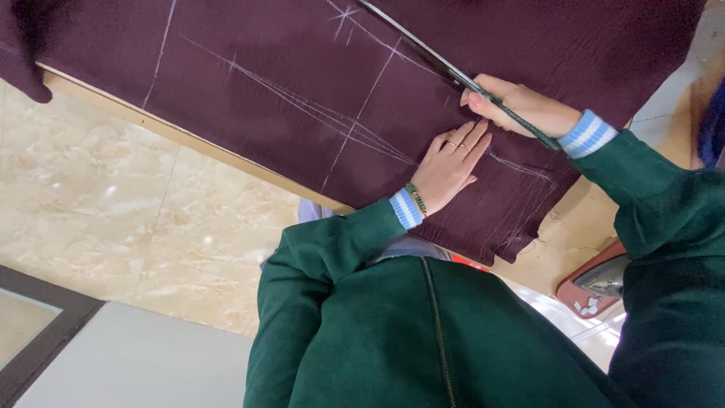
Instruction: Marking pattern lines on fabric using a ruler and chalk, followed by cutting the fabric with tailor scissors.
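Now the right hand [521,106] is clenching the handles of long scissors [453,72], blades lying across the chalk-marked maroon fabric [287,68]; the left hand [447,165] is pressing flat, fingers extended, just beside. The fabric is spreading over the table edge [174,134]; green sleeves are framing both.

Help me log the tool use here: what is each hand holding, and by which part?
The right hand grips scissors at the handle end. The left hand holds nothing, lying flat on the maroon fabric.
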